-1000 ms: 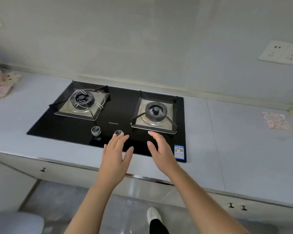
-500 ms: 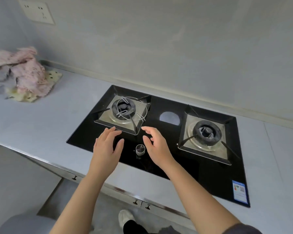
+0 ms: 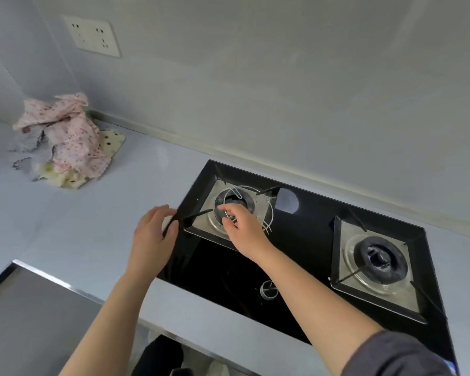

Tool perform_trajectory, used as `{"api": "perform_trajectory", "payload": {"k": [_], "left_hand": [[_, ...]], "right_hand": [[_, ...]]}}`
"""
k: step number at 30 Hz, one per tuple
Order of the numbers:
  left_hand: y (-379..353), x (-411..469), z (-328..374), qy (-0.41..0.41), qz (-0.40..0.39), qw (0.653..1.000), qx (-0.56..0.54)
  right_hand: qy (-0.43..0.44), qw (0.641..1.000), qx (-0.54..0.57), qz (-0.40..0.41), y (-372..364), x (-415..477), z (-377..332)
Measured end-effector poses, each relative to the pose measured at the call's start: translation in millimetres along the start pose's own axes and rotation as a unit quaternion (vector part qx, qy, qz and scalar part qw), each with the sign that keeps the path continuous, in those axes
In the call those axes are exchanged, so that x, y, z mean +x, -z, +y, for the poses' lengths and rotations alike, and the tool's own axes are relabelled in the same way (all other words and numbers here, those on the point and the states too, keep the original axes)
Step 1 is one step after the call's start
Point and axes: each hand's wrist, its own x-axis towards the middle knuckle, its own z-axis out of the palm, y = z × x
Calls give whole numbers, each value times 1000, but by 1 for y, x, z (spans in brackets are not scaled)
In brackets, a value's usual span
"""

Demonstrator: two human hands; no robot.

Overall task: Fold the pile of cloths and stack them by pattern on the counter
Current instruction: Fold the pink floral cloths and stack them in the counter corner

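Observation:
A crumpled pile of cloths (image 3: 65, 139) lies in the far left corner of the counter (image 3: 114, 218): pink flowered ones on top, a cream dotted one beneath, a grey one at the left. Both my hands hang in the air over the left end of the gas hob, far from the pile. My left hand (image 3: 154, 234) is at the hob's left edge with relaxed fingers and holds nothing. My right hand (image 3: 244, 229) hovers above the left burner (image 3: 234, 204), fingers loosely bent, empty.
A black glass gas hob (image 3: 304, 256) with two burners and a knob (image 3: 268, 290) fills the counter's middle and right. A wire ring sits on the left burner. A wall socket (image 3: 92, 36) is above the pile. The counter's steel front edge runs at lower left.
My view has swung left and closer, so the cloth pile is larger and nearer the middle. Both hands have moved forward and left over the left burner.

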Motion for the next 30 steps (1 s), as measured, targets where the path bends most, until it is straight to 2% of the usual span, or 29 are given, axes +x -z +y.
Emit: {"api": "perform_trajectory", "payload": {"k": [13, 18, 24, 27, 30], "left_hand": [[82, 92, -113, -28, 45, 998, 21], [144, 178, -183, -42, 49, 997, 34], [205, 303, -251, -80, 4, 993, 87], [223, 367, -275, -71, 12, 992, 102], [221, 413, -283, -31, -4, 991, 129]], "right_hand": [[20, 999, -6, -34, -104, 88, -71], [24, 999, 6, -36, -168, 172, -123], [-15, 998, 61, -18, -250, 283, -191], [-44, 992, 114, -20, -283, 340, -223], [-65, 991, 120, -15, -303, 385, -239]]}}
